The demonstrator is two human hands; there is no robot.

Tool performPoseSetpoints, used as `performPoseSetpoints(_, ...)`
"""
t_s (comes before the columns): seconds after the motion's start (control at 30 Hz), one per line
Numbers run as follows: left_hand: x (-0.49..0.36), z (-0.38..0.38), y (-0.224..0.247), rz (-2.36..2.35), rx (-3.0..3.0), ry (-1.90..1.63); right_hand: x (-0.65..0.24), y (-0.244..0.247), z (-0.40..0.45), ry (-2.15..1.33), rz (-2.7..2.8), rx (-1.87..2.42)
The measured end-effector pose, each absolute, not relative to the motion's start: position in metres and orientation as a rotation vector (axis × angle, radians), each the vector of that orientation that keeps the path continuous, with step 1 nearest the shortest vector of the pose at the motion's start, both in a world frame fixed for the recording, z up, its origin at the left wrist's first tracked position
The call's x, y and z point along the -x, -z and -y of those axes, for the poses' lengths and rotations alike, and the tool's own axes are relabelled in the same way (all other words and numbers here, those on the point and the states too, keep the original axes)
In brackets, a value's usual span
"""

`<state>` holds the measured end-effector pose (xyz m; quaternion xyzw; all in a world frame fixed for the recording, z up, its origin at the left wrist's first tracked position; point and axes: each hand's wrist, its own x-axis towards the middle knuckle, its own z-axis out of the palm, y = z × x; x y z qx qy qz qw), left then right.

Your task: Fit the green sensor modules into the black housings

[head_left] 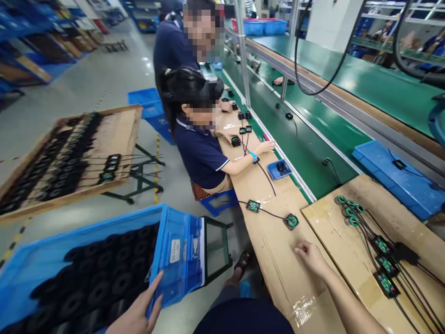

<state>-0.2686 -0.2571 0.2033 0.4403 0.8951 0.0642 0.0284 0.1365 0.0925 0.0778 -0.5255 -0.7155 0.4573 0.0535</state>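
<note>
At the lower left my left hand (141, 308) is at the near corner of a blue bin (179, 250), its finger and thumb stretched apart against the bin's side. Black ring-shaped parts (121, 282) fill that bin in rows. My right hand (311, 257) is over the cardboard-covered bench (278, 260), fingers curled in, with nothing visible in them. Just beyond it lies a round part with a green circuit board (291, 221), joined by a black cable to a small rectangular circuit board module (253, 206).
On the right-hand cardboard (333, 232) lie several cabled circuit modules (386, 283). A co-worker (201, 144) sits farther along the bench, near a small blue tray (279, 170); another person stands behind. A green conveyor (309, 148) runs alongside. A cart of black parts (114, 171) stands left.
</note>
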Motion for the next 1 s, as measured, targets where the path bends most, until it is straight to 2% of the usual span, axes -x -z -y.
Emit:
performPoseSetpoints(0.13, 0.273, 0.274, -0.178, -2.784, -1.227, -0.114, -0.121, -0.095, -0.132, -1.353, 2.235, 1.483)
performPoseSetpoints(0.23, 0.283, 0.282, -0.162, -2.695, -1.182, -0.004, -0.085, -0.095, -0.129, -1.366, 2.184, 1.385)
performPoseSetpoints(0.37, 0.291, 0.283, -0.143, -2.748, -1.053, 0.037, 0.001, -0.101, -0.078, -1.618, 2.184, 1.107)
performPoseSetpoints(0.5, 0.279, 0.279, -0.140, -2.776, -0.906, -0.243, 0.097, -0.137, -0.004, -1.669, 2.293, 0.849)
performPoseSetpoints(0.63, 0.308, 0.326, -0.159, -2.593, -1.086, -0.706, 0.191, -0.177, 0.065, -1.407, 2.485, 0.438)
performPoseSetpoints(0.7, 0.352, 0.377, -0.171, -2.666, -1.083, -0.771, 0.237, -0.189, 0.105, -1.245, 2.580, 0.169)
performPoseSetpoints(0.77, 0.409, 0.433, -0.179, -2.862, -0.930, -0.656, 0.282, -0.194, 0.151, -1.066, 2.735, -0.015)
performPoseSetpoints(0.87, 0.495, 0.485, -0.175, -2.949, -0.714, -0.318, 0.341, -0.181, 0.209, -0.704, 3.066, -0.016)
performPoseSetpoints(1.0, 0.554, 0.458, -0.145, -2.635, -0.835, -0.198, 0.380, -0.145, 0.236, -0.310, 3.432, 0.315)
